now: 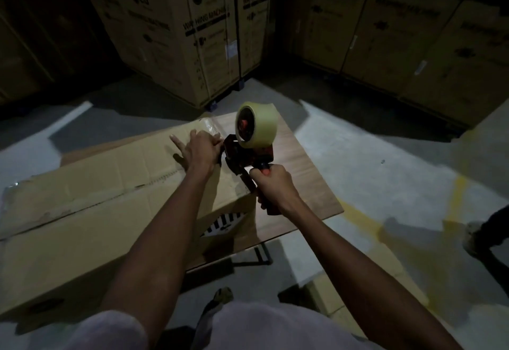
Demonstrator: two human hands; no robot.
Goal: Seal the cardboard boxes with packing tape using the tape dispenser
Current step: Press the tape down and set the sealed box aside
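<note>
Right hand (271, 184) is clenched round the handle of the red-and-black plastic tape dispenser (242, 156), carrying one pale roll of clear packing tape (257, 125), held just above the far right corner of the long brown cardboard box (82, 206). The left hand (199, 147) rests on the box top beside the dispenser's front, some fingers (176, 140) spread; whether the others pinch the tape end I can't tell. The box lies across a wood-grain worktop (303, 156), its centre seam running away to the left. It looks light but floppy, likely to dent under pressure, so steady it flat on the flaps. The dispenser is rigid; take it by the handle. Count: one box in hand, one dispenser, one roll; several big printed cartons (209, 32) stacked behind.
</note>
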